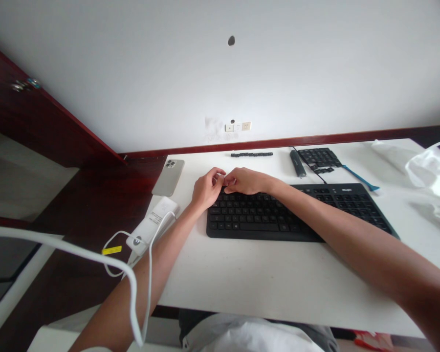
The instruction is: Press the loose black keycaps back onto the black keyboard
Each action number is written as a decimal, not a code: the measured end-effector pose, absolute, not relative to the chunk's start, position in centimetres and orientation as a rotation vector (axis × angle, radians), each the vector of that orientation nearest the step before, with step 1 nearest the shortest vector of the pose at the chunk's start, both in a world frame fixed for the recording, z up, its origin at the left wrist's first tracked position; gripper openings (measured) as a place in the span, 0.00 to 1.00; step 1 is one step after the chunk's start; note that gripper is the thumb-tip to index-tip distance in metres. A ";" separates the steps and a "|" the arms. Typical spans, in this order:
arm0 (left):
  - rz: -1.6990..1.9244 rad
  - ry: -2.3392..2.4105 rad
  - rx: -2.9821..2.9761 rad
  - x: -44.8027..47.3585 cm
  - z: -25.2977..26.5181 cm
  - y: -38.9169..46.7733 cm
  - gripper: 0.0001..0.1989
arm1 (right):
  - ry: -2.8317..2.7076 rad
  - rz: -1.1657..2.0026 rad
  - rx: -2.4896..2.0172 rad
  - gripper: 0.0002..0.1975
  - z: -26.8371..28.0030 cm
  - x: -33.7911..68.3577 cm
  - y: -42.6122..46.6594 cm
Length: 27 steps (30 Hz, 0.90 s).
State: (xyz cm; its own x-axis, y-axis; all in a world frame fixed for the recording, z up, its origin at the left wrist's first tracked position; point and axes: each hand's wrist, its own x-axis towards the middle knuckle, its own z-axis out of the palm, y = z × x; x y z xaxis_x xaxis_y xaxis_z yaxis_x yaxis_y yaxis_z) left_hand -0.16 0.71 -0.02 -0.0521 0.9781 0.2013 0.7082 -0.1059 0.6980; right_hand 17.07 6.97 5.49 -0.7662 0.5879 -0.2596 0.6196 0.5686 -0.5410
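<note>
A black computer keyboard [258, 227] lies flat on the white table, its left half in front of me. Both hands meet over its upper left corner. My left hand [206, 188] has its fingers curled at that corner, thumb and fingertips close together. Coming across the keys from the right, my right hand [247, 181] bends its fingers down at the same spot, almost touching the left fingertips. Whatever sits between the fingers is hidden or too small to name. Behind the hands is a row of loose black keycaps [252, 154].
More loose keycaps [320, 157] lie at the back right, beside a dark cylindrical object [297, 164] and a blue thin tool [361, 178]. Clear plastic wrapping [430, 168] is at the far right. Leftward are a phone [168, 177], a white power strip [153, 223] and a white cable [95, 255].
</note>
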 end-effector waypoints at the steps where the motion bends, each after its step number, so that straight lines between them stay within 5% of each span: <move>1: 0.959 1.789 1.845 -0.1 0.0 0.7 0.09 | 2.740 -0.970 1.053 0.08 5.5 17.1 7.0; 27: 0.960 1.763 1.851 -0.1 -0.1 0.8 0.11 | 2.815 -1.044 1.044 0.09 4.1 17.2 7.6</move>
State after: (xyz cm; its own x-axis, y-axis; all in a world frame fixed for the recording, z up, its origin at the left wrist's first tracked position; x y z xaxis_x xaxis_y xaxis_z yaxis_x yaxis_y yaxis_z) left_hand -0.13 0.76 -0.07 -0.0355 0.9794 0.1986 0.6984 -0.1178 0.7059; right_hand 17.19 7.62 4.08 -0.7837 0.5935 -0.1830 0.5693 0.5686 -0.5938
